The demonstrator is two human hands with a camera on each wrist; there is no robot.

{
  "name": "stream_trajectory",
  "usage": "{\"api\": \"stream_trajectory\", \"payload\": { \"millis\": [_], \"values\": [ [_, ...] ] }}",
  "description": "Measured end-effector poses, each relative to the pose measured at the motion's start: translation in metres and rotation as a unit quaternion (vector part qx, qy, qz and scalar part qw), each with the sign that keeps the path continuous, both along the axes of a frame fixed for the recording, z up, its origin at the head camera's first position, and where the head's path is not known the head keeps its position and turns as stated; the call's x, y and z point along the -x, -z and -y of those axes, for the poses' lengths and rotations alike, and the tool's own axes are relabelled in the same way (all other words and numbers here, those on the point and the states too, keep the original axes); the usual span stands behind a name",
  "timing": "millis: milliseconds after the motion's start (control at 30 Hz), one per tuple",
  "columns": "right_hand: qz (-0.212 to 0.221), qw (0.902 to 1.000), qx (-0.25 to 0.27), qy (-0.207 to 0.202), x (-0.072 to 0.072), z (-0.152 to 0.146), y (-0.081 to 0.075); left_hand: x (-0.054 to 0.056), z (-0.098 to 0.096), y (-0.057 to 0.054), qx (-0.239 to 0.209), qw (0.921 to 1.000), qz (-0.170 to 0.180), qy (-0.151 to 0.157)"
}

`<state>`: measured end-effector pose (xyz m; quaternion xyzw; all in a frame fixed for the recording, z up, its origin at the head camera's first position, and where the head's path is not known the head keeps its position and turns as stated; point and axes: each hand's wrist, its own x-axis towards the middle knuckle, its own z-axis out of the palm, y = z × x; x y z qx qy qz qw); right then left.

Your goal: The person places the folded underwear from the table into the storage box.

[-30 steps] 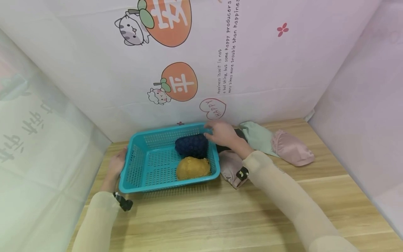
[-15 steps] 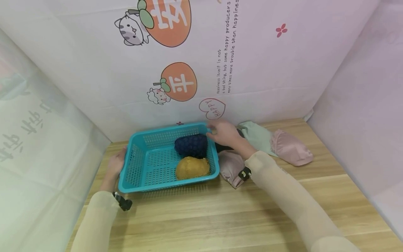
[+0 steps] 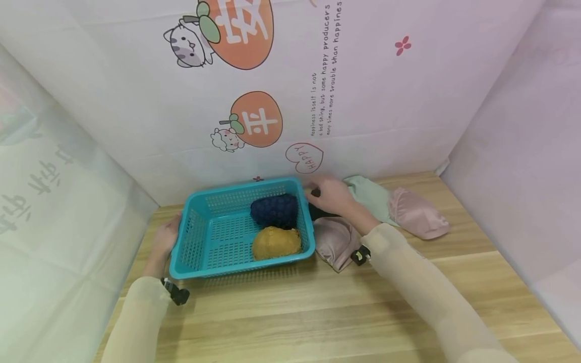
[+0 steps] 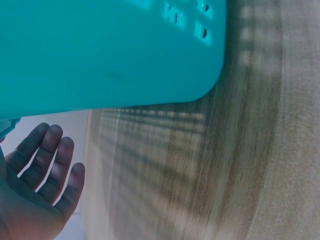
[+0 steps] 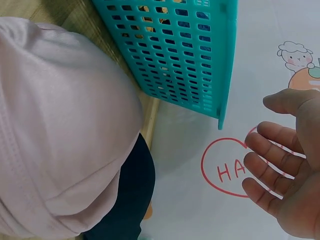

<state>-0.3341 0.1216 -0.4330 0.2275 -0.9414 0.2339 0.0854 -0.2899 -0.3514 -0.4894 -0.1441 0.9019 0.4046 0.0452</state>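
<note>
A turquoise slotted basket (image 3: 231,242) stands on the table, a folded navy cloth item (image 3: 274,210) and a rounded mustard one (image 3: 276,243) inside its right half. My left hand (image 3: 166,236) is at the basket's left rim. Its fingers (image 4: 62,165) are loosely extended in the left wrist view, the thumb hidden. Just past the right rim is my right hand (image 3: 333,195), relaxed and holding nothing. The fingers (image 5: 267,162) show apart from the basket in the right wrist view. Below that hand lie a dusty-pink satin bra cup (image 3: 335,241) and a black piece (image 3: 321,212), partly covered.
Farther right lie a mint-green cloth piece (image 3: 369,194) and a pink satin piece with a gathered edge (image 3: 417,214). A printed sheet (image 3: 372,101) hangs as a wall behind the wooden table (image 3: 281,317). White sheets flank both sides.
My right hand has drawn a little to the right, off the basket's right rim. The left hand stays at the left rim, and the basket's contents lie as before.
</note>
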Motion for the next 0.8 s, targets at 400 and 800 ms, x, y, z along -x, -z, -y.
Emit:
{"api": "stream_trajectory", "payload": {
  "millis": [400,800],
  "values": [
    [-0.002,0.9999,-0.001,0.010,-0.009,-0.012,0.000,-0.001,0.001,0.000,-0.007,0.9999,0.010,0.008],
    [0.005,0.9998,0.000,0.019,-0.023,-0.021,-0.004,-0.002,0.001,0.001,-0.002,1.0000,0.001,0.008]
  ]
}}
